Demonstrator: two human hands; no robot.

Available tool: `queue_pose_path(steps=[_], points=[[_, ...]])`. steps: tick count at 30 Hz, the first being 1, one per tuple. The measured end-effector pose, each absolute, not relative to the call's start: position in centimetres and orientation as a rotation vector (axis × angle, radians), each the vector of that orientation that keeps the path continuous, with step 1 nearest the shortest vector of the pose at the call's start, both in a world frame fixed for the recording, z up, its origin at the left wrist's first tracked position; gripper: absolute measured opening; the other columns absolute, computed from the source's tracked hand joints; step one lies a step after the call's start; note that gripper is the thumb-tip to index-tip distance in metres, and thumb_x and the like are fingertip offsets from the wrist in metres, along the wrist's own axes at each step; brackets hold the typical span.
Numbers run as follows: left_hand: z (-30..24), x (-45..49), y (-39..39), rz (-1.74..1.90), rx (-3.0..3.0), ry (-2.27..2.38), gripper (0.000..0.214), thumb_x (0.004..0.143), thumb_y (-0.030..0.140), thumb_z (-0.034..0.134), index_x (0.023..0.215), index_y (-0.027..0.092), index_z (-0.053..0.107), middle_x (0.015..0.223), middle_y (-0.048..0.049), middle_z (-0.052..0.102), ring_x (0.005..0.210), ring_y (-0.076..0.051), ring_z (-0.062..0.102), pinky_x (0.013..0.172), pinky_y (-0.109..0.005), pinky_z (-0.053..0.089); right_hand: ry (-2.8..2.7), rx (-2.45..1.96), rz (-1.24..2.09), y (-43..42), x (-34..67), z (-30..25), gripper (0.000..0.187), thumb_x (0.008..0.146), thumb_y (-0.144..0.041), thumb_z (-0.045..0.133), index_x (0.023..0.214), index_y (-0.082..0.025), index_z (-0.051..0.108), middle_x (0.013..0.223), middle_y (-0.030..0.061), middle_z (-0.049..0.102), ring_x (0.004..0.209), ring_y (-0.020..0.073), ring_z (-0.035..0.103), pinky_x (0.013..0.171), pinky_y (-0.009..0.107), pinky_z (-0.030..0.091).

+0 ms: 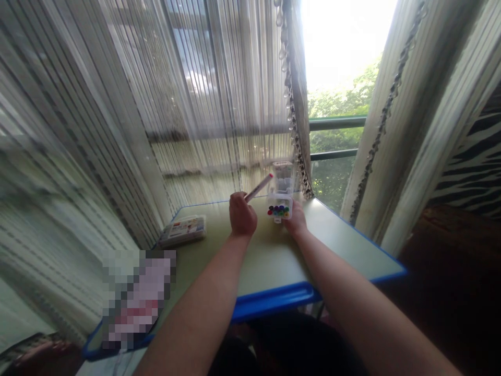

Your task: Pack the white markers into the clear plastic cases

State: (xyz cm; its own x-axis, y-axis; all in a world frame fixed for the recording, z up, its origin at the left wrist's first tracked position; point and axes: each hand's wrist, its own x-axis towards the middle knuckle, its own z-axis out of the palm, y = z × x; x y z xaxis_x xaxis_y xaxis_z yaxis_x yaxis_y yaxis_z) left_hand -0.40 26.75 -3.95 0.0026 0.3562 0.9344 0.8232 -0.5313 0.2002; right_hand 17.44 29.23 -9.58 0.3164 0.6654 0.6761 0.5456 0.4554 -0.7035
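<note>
My left hand [241, 214] is closed around a pink-capped marker [259, 188], which points up and to the right. A clear plastic box of markers [279, 206] lies open on the green table [274, 256], with several coloured caps showing at its near end. My right hand [296, 219] rests against the right side of that box; its fingers are mostly hidden behind it. The box's clear lid [283, 176] stands up behind it.
A flat printed case [182, 230] lies at the table's left. A blurred-out item [135, 297] sits at the near left corner. The blue table edge [274, 302] runs in front of me. Striped curtains hang left and right of a window with railing bars [336, 124].
</note>
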Motion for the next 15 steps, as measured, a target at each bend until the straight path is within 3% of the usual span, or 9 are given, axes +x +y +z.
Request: queue_pose_path(steps=[4, 15], points=[[-4.0, -0.1, 26.1, -1.3, -1.989, -1.181, 0.026, 0.075, 0.004, 0.041, 0.091, 0.017, 0.057, 0.092, -0.0106, 0.054, 0.089, -0.024, 0.049, 0.082, -0.039, 0.043, -1.342, -1.202, 0.114, 28.9, 17.1, -9.2, 0.033, 0.062, -0.026, 0.059, 0.094, -0.019, 0.058, 0.094, 0.0088, 0.06, 0.094, 0.0272, 0.057, 0.086, 0.044, 0.046], [-3.6, -0.8, 25.7, -1.273, -1.957, -1.244, 0.035, 0.08, 0.009, 0.041, 0.103, 0.021, 0.065, 0.099, -0.0102, 0.057, 0.094, -0.024, 0.049, 0.086, -0.038, 0.041, -1.395, -1.116, 0.198, 28.8, 17.2, -9.0, 0.031, 0.067, -0.03, 0.058, 0.096, -0.021, 0.057, 0.094, 0.0088, 0.065, 0.102, 0.0285, 0.058, 0.083, 0.042, 0.047]])
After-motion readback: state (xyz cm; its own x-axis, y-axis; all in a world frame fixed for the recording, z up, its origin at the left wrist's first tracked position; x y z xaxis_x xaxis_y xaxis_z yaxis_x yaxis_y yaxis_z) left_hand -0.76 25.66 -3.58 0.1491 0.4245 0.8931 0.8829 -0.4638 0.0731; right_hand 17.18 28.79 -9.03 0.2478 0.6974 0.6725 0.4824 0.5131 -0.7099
